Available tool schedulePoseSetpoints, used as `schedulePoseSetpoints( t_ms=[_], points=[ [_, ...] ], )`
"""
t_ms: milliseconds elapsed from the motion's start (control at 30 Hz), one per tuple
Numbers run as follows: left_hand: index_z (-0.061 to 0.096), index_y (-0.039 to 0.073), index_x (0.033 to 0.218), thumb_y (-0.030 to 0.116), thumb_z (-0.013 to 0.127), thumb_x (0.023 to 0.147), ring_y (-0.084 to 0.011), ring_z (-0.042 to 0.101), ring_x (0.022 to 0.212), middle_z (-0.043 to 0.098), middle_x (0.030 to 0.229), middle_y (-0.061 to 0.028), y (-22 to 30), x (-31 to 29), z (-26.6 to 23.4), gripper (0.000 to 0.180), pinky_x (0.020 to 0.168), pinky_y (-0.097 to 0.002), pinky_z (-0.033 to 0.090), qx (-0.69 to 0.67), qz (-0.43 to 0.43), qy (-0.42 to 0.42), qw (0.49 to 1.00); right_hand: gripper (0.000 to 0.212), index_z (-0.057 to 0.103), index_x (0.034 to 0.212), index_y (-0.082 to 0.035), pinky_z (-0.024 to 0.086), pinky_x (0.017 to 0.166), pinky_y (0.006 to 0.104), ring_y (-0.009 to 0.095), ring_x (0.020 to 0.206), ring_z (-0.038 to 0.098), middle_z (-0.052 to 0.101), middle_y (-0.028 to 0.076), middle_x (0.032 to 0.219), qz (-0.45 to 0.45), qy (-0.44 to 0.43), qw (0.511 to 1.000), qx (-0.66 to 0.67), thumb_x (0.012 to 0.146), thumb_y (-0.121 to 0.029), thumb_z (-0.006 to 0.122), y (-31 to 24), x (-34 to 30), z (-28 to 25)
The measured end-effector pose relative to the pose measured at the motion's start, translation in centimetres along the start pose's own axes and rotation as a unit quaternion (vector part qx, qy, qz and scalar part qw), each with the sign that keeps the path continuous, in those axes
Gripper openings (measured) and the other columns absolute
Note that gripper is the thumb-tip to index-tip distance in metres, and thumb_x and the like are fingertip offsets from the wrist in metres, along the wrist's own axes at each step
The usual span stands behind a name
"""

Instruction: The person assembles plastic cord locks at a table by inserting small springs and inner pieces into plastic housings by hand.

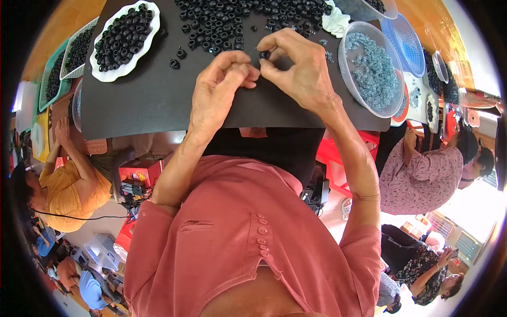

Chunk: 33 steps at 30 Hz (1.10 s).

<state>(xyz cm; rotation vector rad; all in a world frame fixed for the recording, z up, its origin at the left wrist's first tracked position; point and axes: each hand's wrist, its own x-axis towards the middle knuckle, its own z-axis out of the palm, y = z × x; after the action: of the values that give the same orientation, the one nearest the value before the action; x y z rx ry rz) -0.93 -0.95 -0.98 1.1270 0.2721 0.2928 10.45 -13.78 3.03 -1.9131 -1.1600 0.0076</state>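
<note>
Above the dark table my right hand (301,68) pinches a small black hollow plastic piece (264,54) between thumb and fingers. Just to its left, my left hand (216,90) has its thumb pressed to curled fingers; whatever it holds, if anything, is too small to make out. The fingertips of both hands nearly meet. Beyond them lies a broad heap of the same black pieces (222,26), rounded and with holes. A few loose ones (175,64) lie left of my left hand. Small bluish coil-like bits (328,55) are scattered right of my right hand.
A white scalloped plate (113,74) of black pieces stands at the left. On the right are a clear round tub (346,79) of bluish bits, a crumpled white cloth (335,21) and a blue basket (406,42). Other people sit at the left (74,195) and right (422,174).
</note>
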Motion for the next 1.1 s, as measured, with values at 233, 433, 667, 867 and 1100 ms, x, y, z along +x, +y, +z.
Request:
schedulePoseSetpoints(
  t_ms=[233, 433, 667, 867, 1100],
  points=[
    [0.062, -0.002, 0.103, 0.010, 0.057, 0.091, -0.0123, 0.061, 0.079, 0.064, 0.088, -0.0047, 0.2, 1.6, 0.4, 0.018, 0.076, -0.0249, 0.051, -0.001, -0.051, -0.053, 0.997, 0.026, 0.065, 0.096, -0.003, 0.052, 0.062, 0.0302, 0.020, 0.070, 0.064, 0.060, 0.009, 0.084, -0.025, 0.016, 1.000, 0.009, 0.071, 0.002, 0.067, -1.5, -1.5, 0.0],
    [0.059, -0.003, 0.106, 0.004, 0.057, 0.091, -0.0166, 0.065, 0.083, 0.065, 0.088, -0.0078, 0.2, 1.7, -0.1, 0.017, 0.081, -0.0316, 0.055, -0.164, -0.097, -0.105, 0.976, 0.024, 0.065, 0.101, -0.003, 0.053, 0.066, 0.0300, 0.016, 0.072, 0.064, 0.064, 0.008, 0.086, 0.043, 0.083, 0.988, 0.123, 0.077, 0.001, 0.065, -0.6, -2.7, 0.2],
    [0.057, -0.004, 0.104, 0.003, 0.054, 0.091, -0.0177, 0.066, 0.081, 0.068, 0.091, -0.0142, -0.6, 1.0, 0.1, 0.016, 0.080, -0.0308, 0.055, -0.116, -0.097, -0.081, 0.985, 0.009, 0.066, 0.089, -0.001, 0.052, 0.065, 0.0270, 0.014, 0.071, 0.064, 0.066, 0.007, 0.081, 0.088, 0.027, 0.987, 0.135, 0.080, -0.003, 0.065, -0.3, -2.5, 0.0],
    [0.057, -0.003, 0.105, 0.003, 0.053, 0.091, -0.0141, 0.065, 0.080, 0.069, 0.088, -0.0136, -0.7, -0.6, -0.1, 0.016, 0.079, -0.0278, 0.053, -0.019, -0.054, -0.058, 0.997, 0.012, 0.067, 0.088, -0.005, 0.046, 0.068, 0.0388, 0.026, 0.074, 0.060, 0.064, 0.006, 0.080, -0.059, 0.038, 0.986, -0.150, 0.076, -0.008, 0.066, 4.2, 2.6, -1.2],
    [0.056, -0.002, 0.104, 0.002, 0.052, 0.090, -0.0125, 0.064, 0.081, 0.068, 0.087, -0.0119, -1.0, -0.5, 0.0, 0.015, 0.080, -0.0275, 0.052, 0.001, -0.032, -0.059, 0.998, 0.014, 0.067, 0.089, -0.009, 0.038, 0.072, 0.0359, 0.020, 0.082, 0.056, 0.060, 0.002, 0.082, -0.167, -0.133, 0.914, -0.344, 0.076, -0.011, 0.065, 5.9, 5.6, -0.5]
  ],
)
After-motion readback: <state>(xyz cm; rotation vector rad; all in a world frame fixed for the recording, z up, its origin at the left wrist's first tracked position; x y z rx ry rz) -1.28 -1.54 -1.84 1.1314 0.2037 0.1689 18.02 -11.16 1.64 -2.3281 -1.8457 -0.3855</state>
